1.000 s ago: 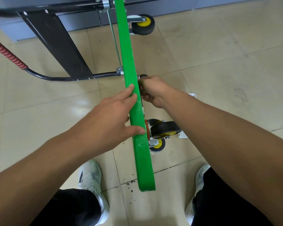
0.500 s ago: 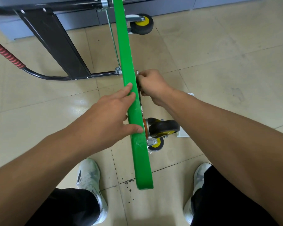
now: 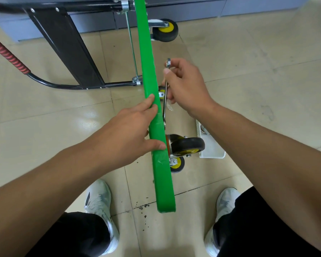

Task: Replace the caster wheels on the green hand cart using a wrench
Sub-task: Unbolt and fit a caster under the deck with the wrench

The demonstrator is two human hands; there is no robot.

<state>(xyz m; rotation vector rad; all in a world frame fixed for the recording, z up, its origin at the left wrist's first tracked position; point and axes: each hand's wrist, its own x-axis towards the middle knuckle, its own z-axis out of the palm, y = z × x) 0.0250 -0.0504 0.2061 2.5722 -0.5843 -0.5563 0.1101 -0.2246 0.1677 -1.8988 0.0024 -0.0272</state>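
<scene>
Tiled floor [image 3: 248,80]: my left hand [image 3: 130,130], fingers straight, steadies the stiff cart [image 3: 146,52]; my right hand [image 3: 187,88] pinches the probably slick wrench [image 3: 164,113] mid-shaft.

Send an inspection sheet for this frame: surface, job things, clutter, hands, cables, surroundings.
Surface: beige tiled floor, scuffed.
Job's things: green cart deck stood on edge; near caster and far caster mounted; wrench alongside the deck.
Clutter: dark specks; white tray on the floor.
Hands: left hand rests on the deck edge; right hand grips the wrench.
Cables: nothing seen.
Surroundings: grey cabinets; black handle frame.
</scene>
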